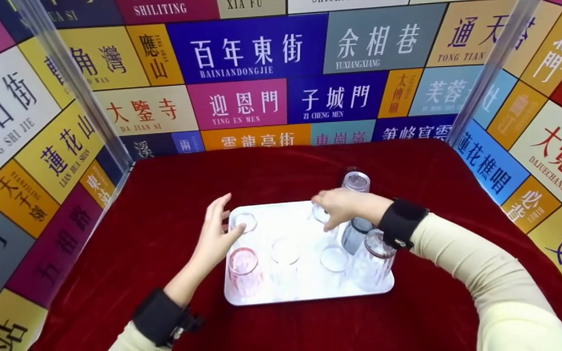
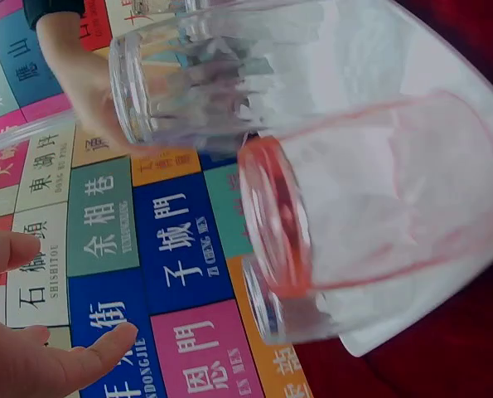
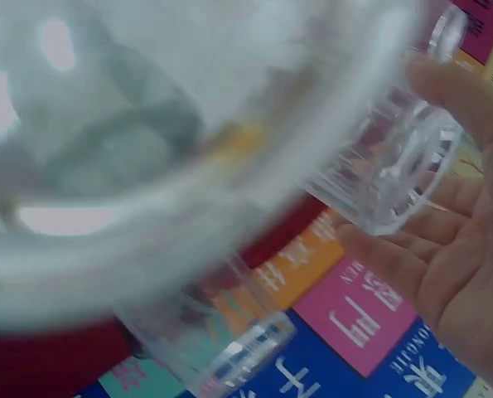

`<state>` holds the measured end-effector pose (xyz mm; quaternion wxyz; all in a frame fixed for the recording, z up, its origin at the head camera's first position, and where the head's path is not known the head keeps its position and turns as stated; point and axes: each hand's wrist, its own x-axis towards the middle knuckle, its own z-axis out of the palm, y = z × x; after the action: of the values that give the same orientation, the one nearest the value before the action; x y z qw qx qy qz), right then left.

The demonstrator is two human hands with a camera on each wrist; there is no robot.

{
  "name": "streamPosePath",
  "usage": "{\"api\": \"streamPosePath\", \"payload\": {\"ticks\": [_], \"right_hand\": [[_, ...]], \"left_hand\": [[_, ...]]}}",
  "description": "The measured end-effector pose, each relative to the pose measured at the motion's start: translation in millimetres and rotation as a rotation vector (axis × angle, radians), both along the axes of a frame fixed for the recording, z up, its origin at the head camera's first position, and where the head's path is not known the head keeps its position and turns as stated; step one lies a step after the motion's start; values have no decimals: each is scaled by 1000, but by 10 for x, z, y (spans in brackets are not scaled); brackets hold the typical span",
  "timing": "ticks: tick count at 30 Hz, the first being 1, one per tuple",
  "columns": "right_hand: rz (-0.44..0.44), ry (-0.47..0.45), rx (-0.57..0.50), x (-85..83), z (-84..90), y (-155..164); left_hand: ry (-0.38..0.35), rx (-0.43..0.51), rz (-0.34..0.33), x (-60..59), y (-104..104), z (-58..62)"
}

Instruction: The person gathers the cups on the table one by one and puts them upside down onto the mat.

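Head view | right hand [image 1: 342,207] curls round a clear glass [image 1: 321,214] at the far side of the white tray [image 1: 310,292] | left hand [image 1: 218,234] spread, empty, beside the pink glass [image 1: 243,270] at the tray's near-left corner | advice: keep the glass upright, clear of the grey glass [image 1: 355,234] | tray sits on red tabletop [image 1: 164,195]
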<state>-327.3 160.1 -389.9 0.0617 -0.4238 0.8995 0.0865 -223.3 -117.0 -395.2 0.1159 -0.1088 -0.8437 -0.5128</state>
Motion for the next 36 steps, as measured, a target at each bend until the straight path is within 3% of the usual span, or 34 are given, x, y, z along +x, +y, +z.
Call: {"api": "streamPosePath", "payload": {"ticks": [8, 17, 36], "right_hand": [[95, 15, 120, -21, -87, -17], [138, -4, 224, -51, -113, -62], [121, -150, 320, -32, -219, -206]], "left_hand": [[-15, -19, 53, 74, -151, 22], [0, -18, 74, 113, -270, -1], [-50, -41, 104, 194, -451, -117]]}}
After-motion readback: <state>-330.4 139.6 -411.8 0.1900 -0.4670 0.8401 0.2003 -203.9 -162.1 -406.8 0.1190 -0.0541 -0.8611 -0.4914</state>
